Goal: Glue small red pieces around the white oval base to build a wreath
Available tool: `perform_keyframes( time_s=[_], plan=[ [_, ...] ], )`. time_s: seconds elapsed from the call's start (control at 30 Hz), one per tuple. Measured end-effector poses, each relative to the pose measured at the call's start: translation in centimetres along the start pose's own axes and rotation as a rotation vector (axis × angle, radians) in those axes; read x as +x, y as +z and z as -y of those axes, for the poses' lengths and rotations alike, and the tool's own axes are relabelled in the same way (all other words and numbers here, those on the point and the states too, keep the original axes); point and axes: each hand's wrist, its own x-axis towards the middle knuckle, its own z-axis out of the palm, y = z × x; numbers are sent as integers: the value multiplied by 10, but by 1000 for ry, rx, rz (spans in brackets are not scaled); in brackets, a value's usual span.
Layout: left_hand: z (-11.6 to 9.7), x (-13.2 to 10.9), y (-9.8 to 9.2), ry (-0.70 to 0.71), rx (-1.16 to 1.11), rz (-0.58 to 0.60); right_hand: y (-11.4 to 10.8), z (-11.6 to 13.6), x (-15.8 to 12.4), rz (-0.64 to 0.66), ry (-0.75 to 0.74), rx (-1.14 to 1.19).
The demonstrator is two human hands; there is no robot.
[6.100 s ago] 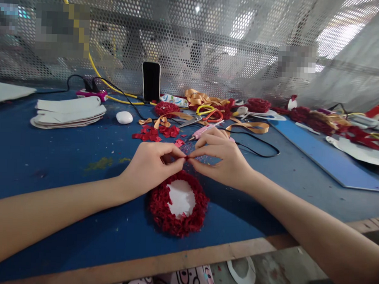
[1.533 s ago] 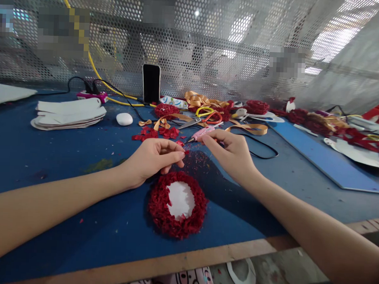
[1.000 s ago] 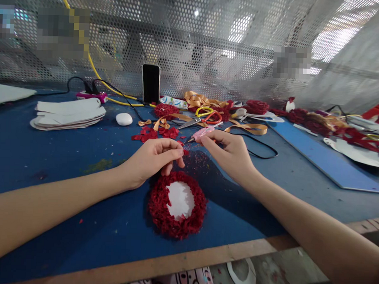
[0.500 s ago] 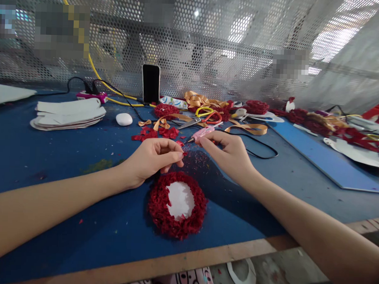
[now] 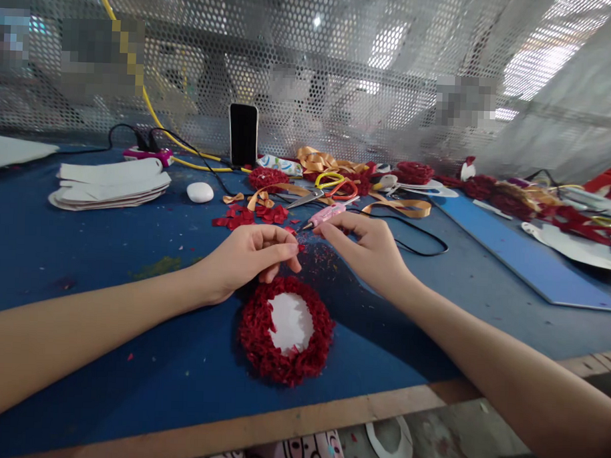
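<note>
My left hand (image 5: 257,254) is closed in a pinch above the table, with a small red fabric piece (image 5: 301,247) at its fingertips. Facing it, my right hand (image 5: 368,244) has thumb and forefinger pressed together; what lies between them is hidden. Its fingers overlap a pink glue gun (image 5: 327,214), whose dark nozzle points left, and I cannot tell whether they touch it. Below both hands a ring of ruffled red fabric pieces (image 5: 251,341) surrounds a bare white centre (image 5: 291,323). More red pieces (image 5: 238,216) lie scattered beyond my left hand.
Scissors with yellow and orange handles (image 5: 330,182) lie behind the glue gun, near tan ribbon (image 5: 312,160). A phone (image 5: 243,134) stands upright against the mesh. White cut shapes (image 5: 111,185) are stacked left, beside a white rounded object (image 5: 200,192). A blue board (image 5: 525,253) lies right.
My right hand has shifted slightly left, while the glue gun stays in place. My left fingertips have moved a little to the right with the red piece.
</note>
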Motion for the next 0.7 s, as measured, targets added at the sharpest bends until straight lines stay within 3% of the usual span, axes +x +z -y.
perform_keyframes(
  time_s=[0.43, 0.7],
  plan=[
    [0, -2, 0, 91, -26, 5, 0, -1, 1, 7, 9, -14],
    [1, -2, 1, 68, -15, 18, 0, 3, 0, 27, 28, -16]
  ],
)
